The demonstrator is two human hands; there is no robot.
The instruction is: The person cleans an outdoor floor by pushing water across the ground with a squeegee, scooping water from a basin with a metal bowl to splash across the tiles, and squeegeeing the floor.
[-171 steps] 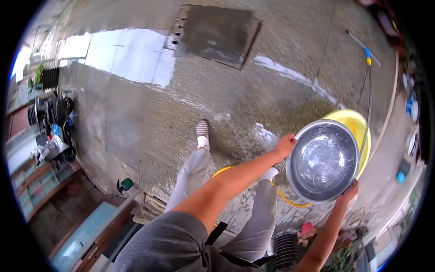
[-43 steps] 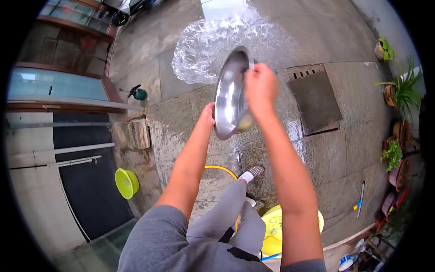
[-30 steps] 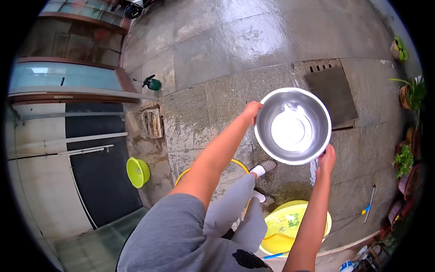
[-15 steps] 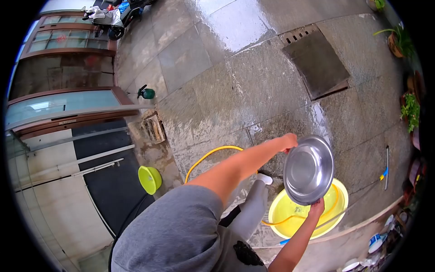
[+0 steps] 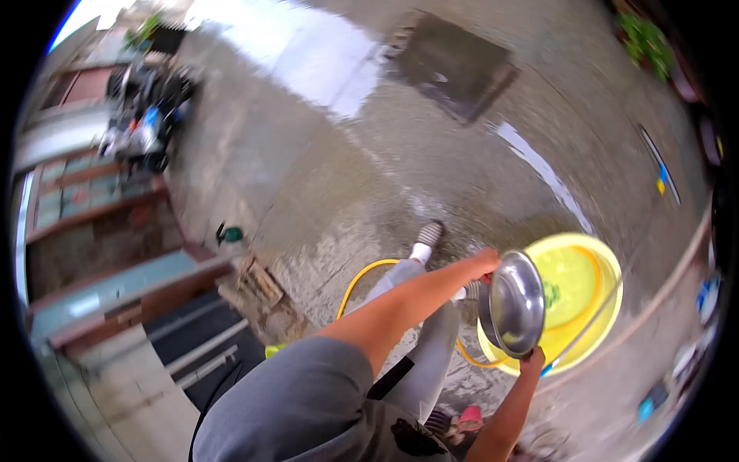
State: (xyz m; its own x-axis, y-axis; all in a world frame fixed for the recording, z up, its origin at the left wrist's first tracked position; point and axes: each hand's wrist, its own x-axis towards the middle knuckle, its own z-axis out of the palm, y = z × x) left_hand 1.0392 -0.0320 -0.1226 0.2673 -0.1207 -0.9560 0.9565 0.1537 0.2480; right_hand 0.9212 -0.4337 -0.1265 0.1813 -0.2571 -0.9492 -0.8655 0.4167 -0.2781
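My left hand [image 5: 486, 262] is closed on the far rim of a shiny metal basin [image 5: 517, 296]. My right hand [image 5: 531, 360] grips the near rim of the same basin. Tilted on its side, the basin turns its hollow toward the right. It hangs over the left part of a large yellow tub [image 5: 613, 308] and hides some of it. Inside the tub lies a loop of yellow hose [image 5: 596, 281], with a small green patch near the basin. A thin pole with a blue end leans across the tub's near side.
Wet concrete surrounds my feet. A dark square cover [image 5: 454, 65] lies ahead. A pole with a blue-and-yellow part [image 5: 660, 173] rests at right. A green spray bottle [image 5: 229, 233] stands left, near a wooden block [image 5: 262, 283]. Parked scooters [image 5: 150, 123] are at the far left.
My view has swung, and I have stepped so that both shoes show. The basin, still in both hands, has tipped more onto its side over the tub's left.
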